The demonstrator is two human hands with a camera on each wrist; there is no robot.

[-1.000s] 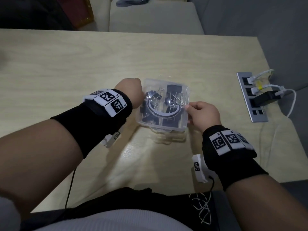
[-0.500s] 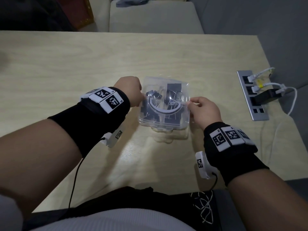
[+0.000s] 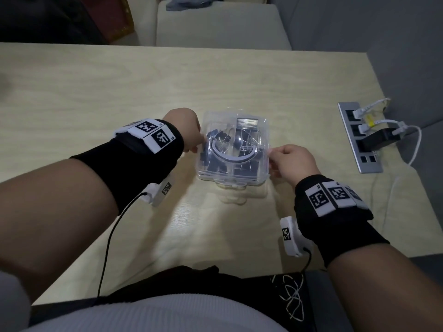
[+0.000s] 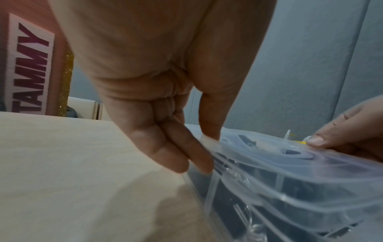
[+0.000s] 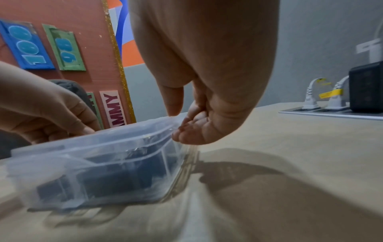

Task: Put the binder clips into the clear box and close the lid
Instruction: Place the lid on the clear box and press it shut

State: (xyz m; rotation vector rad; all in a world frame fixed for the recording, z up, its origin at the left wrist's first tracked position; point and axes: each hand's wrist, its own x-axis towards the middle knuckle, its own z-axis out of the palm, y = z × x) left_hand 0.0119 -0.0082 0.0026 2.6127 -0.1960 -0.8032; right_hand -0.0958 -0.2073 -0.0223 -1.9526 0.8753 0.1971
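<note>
Lid (image 3: 236, 130) now sits level on the clear box (image 3: 230, 174) at frame centre; a second ago the box was tilted and held slightly off the table (image 3: 96, 92), now it rests flat. Binder clips (image 3: 215, 161) are visible inside through the plastic. Left hand (image 3: 184, 127) pinches the lid's left edge, thumb on top, fingers (image 4: 182, 152) under the rim. Right hand (image 3: 291, 160) pinches the right edge likewise. Judgement: clips loaded; whether the lid is snapped shut cannot be told.

From the head we look down on the table (image 3: 119, 92), and both close wrist views share the clear box (image 4: 290, 188).
</note>
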